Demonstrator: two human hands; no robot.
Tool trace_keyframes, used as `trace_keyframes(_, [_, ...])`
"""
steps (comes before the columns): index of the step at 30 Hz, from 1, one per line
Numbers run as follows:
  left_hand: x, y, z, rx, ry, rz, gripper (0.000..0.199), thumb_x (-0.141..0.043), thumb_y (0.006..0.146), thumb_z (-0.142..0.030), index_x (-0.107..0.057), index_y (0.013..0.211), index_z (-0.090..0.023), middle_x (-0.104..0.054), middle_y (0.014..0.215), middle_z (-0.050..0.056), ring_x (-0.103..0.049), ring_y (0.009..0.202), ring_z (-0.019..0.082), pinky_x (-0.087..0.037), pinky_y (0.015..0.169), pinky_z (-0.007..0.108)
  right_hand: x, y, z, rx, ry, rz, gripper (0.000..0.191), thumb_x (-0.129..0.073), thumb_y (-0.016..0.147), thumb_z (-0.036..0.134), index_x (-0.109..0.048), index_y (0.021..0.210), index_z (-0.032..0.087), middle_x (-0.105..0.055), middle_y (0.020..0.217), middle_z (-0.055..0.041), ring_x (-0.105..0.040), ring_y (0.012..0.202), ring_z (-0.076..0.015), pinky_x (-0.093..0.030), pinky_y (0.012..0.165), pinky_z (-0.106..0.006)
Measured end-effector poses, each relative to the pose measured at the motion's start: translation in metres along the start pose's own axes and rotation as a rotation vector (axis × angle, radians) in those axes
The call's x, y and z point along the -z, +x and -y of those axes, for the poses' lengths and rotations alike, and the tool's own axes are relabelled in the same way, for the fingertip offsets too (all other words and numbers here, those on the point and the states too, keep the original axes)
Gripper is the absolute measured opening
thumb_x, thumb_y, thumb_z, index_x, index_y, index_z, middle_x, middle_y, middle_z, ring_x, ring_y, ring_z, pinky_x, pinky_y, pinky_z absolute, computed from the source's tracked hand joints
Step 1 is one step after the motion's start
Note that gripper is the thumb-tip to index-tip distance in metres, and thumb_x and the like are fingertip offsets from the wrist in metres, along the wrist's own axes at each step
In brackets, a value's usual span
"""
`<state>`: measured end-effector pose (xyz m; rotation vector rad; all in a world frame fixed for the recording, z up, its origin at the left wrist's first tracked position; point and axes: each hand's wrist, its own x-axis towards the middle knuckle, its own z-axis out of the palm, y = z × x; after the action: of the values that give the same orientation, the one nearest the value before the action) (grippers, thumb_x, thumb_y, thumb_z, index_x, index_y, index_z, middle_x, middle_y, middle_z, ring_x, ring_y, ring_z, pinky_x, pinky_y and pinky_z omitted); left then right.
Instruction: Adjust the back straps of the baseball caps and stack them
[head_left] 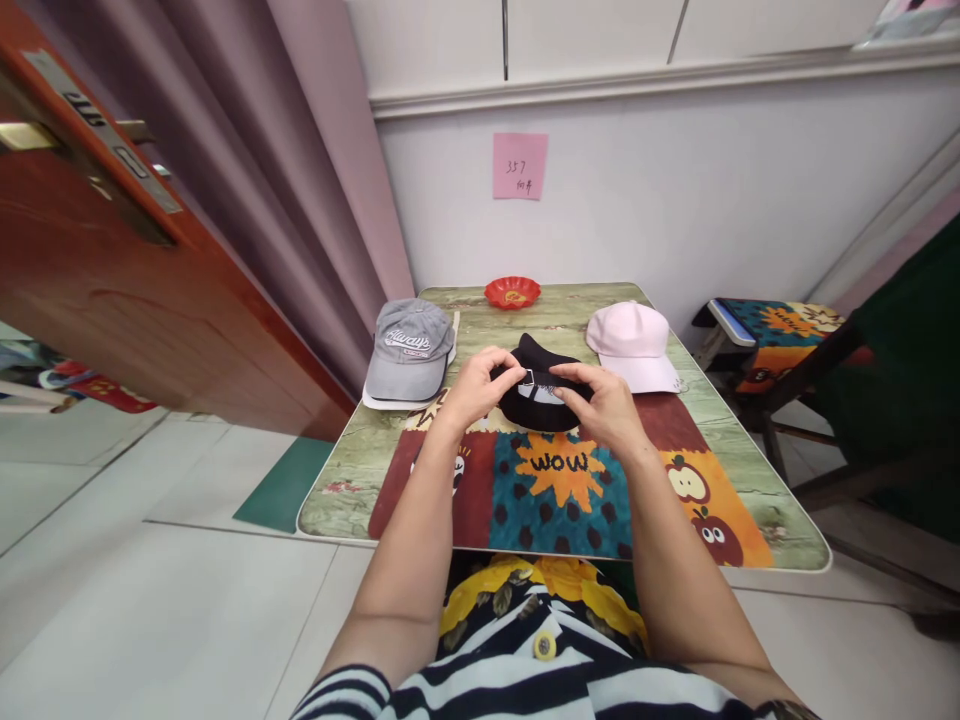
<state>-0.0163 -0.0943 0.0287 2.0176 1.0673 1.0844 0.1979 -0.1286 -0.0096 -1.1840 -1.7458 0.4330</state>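
Between my hands a black cap (541,415) is held just over the table mat, its strap side facing me and its pale lining showing through the back opening. My left hand (480,385) pinches the strap close to a small metal buckle (529,378). On the other side, my right hand (604,405) grips the strap with thumb and fingers. A grey cap (409,350) with white lettering lies at the left on a white flat item, partly covered by it. At the right rests a pale pink cap (632,345).
The small table (341,490) carries a colourful mat (559,500) and, at the back, a red scalloped dish (512,292). A pink paper note (520,166) is on the wall. An orange-brown door (187,300) stands left; a dark chair (862,430) is at right.
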Motion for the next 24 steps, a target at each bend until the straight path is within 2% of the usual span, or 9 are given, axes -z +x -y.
trace_keyframes(4, [0.001,-0.008,-0.009,0.084,-0.141,-0.015,0.024,-0.064,0.09,-0.042,-0.063,0.08,-0.02,-0.057,0.068,-0.002,-0.053,0.058,0.012,-0.042,0.054,0.023,0.0,0.004,0.001,0.064,0.035,-0.066,0.023,-0.061,0.091,0.027,-0.076,0.109,0.026,-0.078,0.111,-0.0054,-0.071,0.105,-0.0257,-0.053,0.099,-0.046])
trace_keyframes(9, [-0.008,-0.016,-0.011,0.196,-0.215,-0.114,0.024,-0.07,0.085,-0.04,-0.063,0.077,-0.019,-0.05,0.058,-0.006,-0.044,0.045,0.007,-0.034,0.044,0.02,0.0,0.002,0.01,0.091,-0.003,-0.07,0.034,-0.057,0.086,0.018,-0.073,0.115,0.026,-0.076,0.116,-0.006,-0.068,0.113,-0.0274,-0.049,0.105,-0.05])
trace_keyframes(11, [-0.013,-0.018,-0.012,0.245,-0.257,-0.111,0.025,-0.073,0.082,-0.04,-0.062,0.076,-0.019,-0.049,0.053,-0.006,-0.043,0.042,0.007,-0.031,0.04,0.019,0.001,-0.001,0.016,0.109,-0.005,-0.084,0.038,-0.057,0.084,0.016,-0.071,0.117,0.027,-0.074,0.122,-0.0058,-0.065,0.119,-0.0277,-0.047,0.107,-0.05])
trace_keyframes(14, [-0.019,-0.018,-0.017,0.283,-0.321,-0.05,0.024,-0.073,0.082,-0.04,-0.062,0.077,-0.019,-0.049,0.048,-0.007,-0.045,0.038,0.008,-0.033,0.038,0.018,0.003,-0.003,0.023,0.143,-0.045,-0.082,0.03,-0.061,0.087,0.022,-0.072,0.115,0.027,-0.073,0.124,-0.0058,-0.064,0.121,-0.0285,-0.047,0.106,-0.049])
trace_keyframes(17, [-0.022,-0.018,-0.022,0.298,-0.361,-0.028,0.022,-0.073,0.082,-0.038,-0.063,0.078,-0.019,-0.053,0.048,-0.005,-0.048,0.039,0.008,-0.038,0.039,0.018,0.005,-0.004,0.025,0.112,-0.119,-0.057,0.025,-0.066,0.09,0.031,-0.073,0.113,0.028,-0.077,0.115,-0.0065,-0.068,0.111,-0.03,-0.048,0.102,-0.051])
trace_keyframes(20, [-0.022,-0.018,-0.021,0.307,-0.375,-0.051,0.022,-0.073,0.082,-0.038,-0.064,0.078,-0.018,-0.053,0.048,-0.005,-0.049,0.039,0.007,-0.039,0.039,0.017,0.004,-0.005,0.021,0.087,-0.111,-0.024,0.027,-0.069,0.09,0.035,-0.073,0.116,0.029,-0.079,0.11,-0.006,-0.071,0.105,-0.0295,-0.048,0.1,-0.05])
trace_keyframes(24, [-0.024,-0.02,-0.022,0.311,-0.393,-0.047,0.021,-0.073,0.081,-0.036,-0.065,0.078,-0.017,-0.054,0.047,-0.005,-0.05,0.04,0.007,-0.04,0.041,0.017,-0.001,-0.006,0.017,0.14,-0.11,0.001,0.034,-0.072,0.089,0.033,-0.071,0.122,0.031,-0.079,0.111,-0.0045,-0.07,0.106,-0.0276,-0.045,0.102,-0.049])
